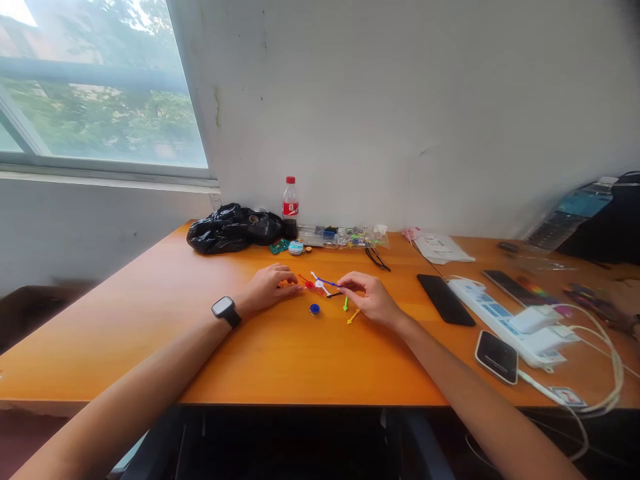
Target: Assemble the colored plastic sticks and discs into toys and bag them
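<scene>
Small plastic pieces lie together on the table between my two hands. My right hand (369, 297) pinches the end of a thin blue arrow-shaped stick (328, 283) between thumb and fingertips. Under that stick are a white arrow piece (319, 285) and a black stick (333, 295). My left hand (270, 288) rests on the table beside a red piece (309, 285), thumb and fingers apart, with nothing visible in it. A green arrow (345, 305) and a yellow arrow (353, 317) lie by my right hand. Nearer me sits a round blue piece (315, 309).
Along the wall are a black plastic bag (233, 229), a cola bottle (290, 208), a clear bag of parts (345, 236) and a small round tin (296, 248). To the right lie a black phone (445, 300), a white power strip (493, 317) with cables, and another phone (497, 357).
</scene>
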A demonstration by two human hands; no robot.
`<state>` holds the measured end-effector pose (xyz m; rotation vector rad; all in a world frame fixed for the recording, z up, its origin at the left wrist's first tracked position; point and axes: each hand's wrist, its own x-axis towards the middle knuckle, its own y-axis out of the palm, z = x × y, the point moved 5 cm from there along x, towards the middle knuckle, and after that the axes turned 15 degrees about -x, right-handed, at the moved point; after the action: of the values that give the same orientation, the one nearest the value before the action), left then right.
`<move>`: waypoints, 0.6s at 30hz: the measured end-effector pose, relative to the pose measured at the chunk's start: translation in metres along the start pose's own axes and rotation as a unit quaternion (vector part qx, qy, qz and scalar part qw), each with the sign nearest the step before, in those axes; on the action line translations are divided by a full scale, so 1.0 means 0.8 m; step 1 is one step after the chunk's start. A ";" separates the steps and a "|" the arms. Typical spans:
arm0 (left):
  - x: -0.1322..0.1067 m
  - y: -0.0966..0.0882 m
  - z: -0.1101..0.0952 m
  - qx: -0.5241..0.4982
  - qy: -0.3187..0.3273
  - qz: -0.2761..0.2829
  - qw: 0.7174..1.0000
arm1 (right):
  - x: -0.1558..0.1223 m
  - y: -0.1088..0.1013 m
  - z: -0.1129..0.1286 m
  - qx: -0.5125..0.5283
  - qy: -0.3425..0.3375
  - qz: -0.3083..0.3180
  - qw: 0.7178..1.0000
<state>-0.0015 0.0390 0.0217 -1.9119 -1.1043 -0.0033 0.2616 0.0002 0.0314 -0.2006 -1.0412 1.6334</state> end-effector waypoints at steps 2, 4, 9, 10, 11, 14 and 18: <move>-0.001 -0.005 -0.007 -0.015 0.005 -0.041 0.999 | -0.001 0.001 0.002 -0.010 0.016 0.018 1.000; -0.004 -0.009 -0.017 -0.040 0.010 -0.082 0.996 | -0.003 0.004 0.005 -0.015 0.023 0.036 0.999; -0.010 -0.003 -0.056 -0.074 0.047 -0.085 0.992 | -0.008 0.022 0.015 -0.001 0.015 0.071 0.997; -0.011 0.002 -0.064 -0.073 0.058 -0.077 0.993 | -0.009 0.027 0.016 0.005 0.017 0.082 0.996; -0.010 0.008 -0.069 -0.077 0.066 -0.058 0.993 | -0.010 0.031 0.017 0.011 0.020 0.092 0.995; -0.010 0.026 -0.078 -0.097 0.092 -0.004 0.991 | -0.012 0.040 0.018 0.018 0.022 0.110 0.994; -0.009 0.037 -0.072 -0.099 0.100 0.011 0.990 | -0.012 0.043 0.016 0.011 0.021 0.110 0.994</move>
<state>0.0374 -0.0119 0.0325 -2.0486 -0.9770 -0.2978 0.2332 -0.0138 0.0108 -0.3431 -0.9954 1.8302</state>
